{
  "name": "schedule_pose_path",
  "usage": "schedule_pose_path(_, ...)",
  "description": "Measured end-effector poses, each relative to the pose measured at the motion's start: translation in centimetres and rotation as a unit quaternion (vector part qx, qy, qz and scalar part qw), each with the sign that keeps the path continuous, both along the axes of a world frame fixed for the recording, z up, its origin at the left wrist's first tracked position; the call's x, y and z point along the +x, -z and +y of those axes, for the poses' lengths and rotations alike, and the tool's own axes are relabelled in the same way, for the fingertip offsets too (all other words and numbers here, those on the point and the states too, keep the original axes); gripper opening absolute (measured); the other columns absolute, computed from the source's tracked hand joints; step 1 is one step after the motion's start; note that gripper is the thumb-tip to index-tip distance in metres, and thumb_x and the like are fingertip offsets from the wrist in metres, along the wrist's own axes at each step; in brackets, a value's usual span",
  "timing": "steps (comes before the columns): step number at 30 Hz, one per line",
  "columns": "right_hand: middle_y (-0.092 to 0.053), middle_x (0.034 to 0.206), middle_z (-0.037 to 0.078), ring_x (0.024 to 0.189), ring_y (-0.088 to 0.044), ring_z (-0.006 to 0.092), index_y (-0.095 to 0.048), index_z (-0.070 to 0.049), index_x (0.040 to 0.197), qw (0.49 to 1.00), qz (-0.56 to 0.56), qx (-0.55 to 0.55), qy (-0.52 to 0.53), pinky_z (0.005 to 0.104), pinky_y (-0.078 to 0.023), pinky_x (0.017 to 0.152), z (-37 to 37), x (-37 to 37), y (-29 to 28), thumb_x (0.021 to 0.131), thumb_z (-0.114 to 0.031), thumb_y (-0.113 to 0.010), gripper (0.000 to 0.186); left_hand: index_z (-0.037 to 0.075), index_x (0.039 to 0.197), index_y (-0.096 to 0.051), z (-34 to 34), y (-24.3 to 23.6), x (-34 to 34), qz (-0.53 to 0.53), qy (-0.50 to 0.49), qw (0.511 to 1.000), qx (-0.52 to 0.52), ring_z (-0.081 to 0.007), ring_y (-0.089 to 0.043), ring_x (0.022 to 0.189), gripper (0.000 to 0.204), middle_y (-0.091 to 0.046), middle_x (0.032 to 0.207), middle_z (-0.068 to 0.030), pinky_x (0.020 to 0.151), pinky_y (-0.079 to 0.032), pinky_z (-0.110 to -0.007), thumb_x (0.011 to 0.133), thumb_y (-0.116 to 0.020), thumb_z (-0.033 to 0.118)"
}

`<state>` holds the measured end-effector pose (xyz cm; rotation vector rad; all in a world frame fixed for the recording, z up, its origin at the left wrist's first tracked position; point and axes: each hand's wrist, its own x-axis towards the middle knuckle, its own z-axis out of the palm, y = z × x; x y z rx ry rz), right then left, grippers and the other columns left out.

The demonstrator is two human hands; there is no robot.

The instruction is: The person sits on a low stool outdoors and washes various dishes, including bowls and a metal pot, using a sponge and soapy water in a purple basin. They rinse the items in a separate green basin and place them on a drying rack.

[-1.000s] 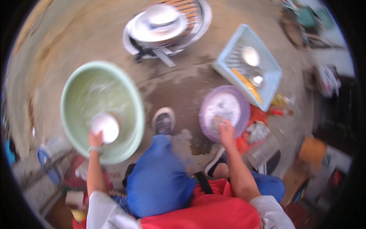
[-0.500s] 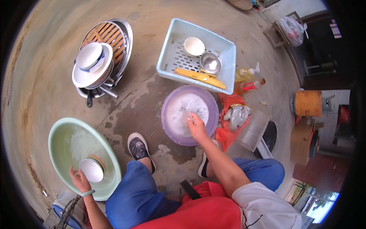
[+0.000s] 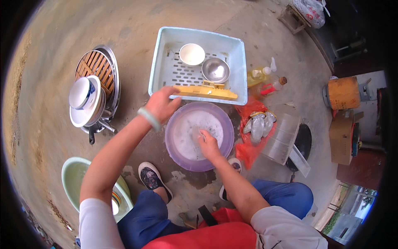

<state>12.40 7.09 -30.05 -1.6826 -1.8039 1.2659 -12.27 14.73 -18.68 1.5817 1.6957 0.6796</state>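
Note:
My left hand (image 3: 161, 104) reaches to the near left corner of a pale blue plastic basket (image 3: 155, 62). Its fingers are apart and hold nothing that shows; they are near one end of a long yellow plastic piece (image 3: 207, 91). In the basket stand a white bowl (image 3: 192, 54) and a steel bowl (image 3: 215, 70). Over the purple basin (image 3: 171, 143) of foamy water (image 3: 188, 141), my right hand (image 3: 208, 144) is closed in a pinch. Something blurred and greyish shows at its fingertips, too unclear to name.
A green basin (image 3: 74, 172) with stacked bowls (image 3: 116, 199) is partly behind my left arm. Stacked dishes (image 3: 83, 93) with a slatted wooden rack (image 3: 97, 68) stand far left. Right of the purple basin lie a red plastic bag (image 3: 247, 153), bottles (image 3: 258, 74) and a translucent container (image 3: 282, 135).
My left hand has left the bowls in the green basin and moved up and right to the blue basket. My right hand stays over the purple basin. The whole view has shifted.

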Motion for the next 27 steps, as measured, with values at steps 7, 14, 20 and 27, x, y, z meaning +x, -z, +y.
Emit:
schedule_pose_path(7,-0.064,0.102,0.023,0.094,-0.063,0.0391,-0.058,-0.003,0.117,0.998,0.043,-0.051,0.009,0.0421,-0.050,0.081,-0.3,-1.0,1.7,0.089,-0.016,-0.056,0.030,-0.004,0.102,-0.066,14.9,9.4,4.4,0.063,-0.021,0.978,-0.196,-0.0407,-0.058,0.104,0.050,-0.062,0.107,-0.0272,0.090,-0.046,-0.045,0.089,-0.050,0.042)
schedule_pose_path(14,-0.064,0.104,0.023,0.095,-0.062,0.0389,-0.058,-0.002,0.115,0.994,0.080,-0.063,0.038,0.0421,-0.049,0.082,0.3,-1.1,2.3,0.090,-0.016,-0.055,0.029,-0.006,0.103,-0.066,18.2,12.6,9.5,0.068,-0.058,0.958,-0.271,-0.0389,-0.062,0.101,0.053,-0.065,0.105,-0.0260,0.090,-0.048,-0.041,0.088,-0.055,0.044)
schedule_pose_path(20,-0.063,0.104,0.023,0.095,-0.062,0.0392,-0.058,-0.001,0.115,0.992,0.097,-0.080,0.033,0.0423,-0.049,0.081,-0.3,-1.2,2.0,0.090,-0.016,-0.056,0.029,-0.003,0.095,-0.069,18.8,14.7,9.9,0.113,-0.115,0.954,-0.253,-0.0355,-0.065,0.095,0.043,-0.067,0.099,-0.0234,0.084,-0.051,-0.040,0.083,-0.060,0.036)
schedule_pose_path(27,-0.064,0.100,0.024,0.092,-0.063,0.0387,-0.058,-0.004,0.116,0.993,0.082,-0.075,0.036,0.0425,-0.049,0.079,-0.9,0.5,1.2,0.089,-0.018,-0.057,0.031,-0.006,0.097,-0.065,18.3,11.6,11.5,-0.072,-0.226,0.966,-0.107,-0.0240,-0.067,0.075,0.029,-0.068,0.088,-0.0174,0.071,-0.053,-0.034,0.079,-0.058,0.015)
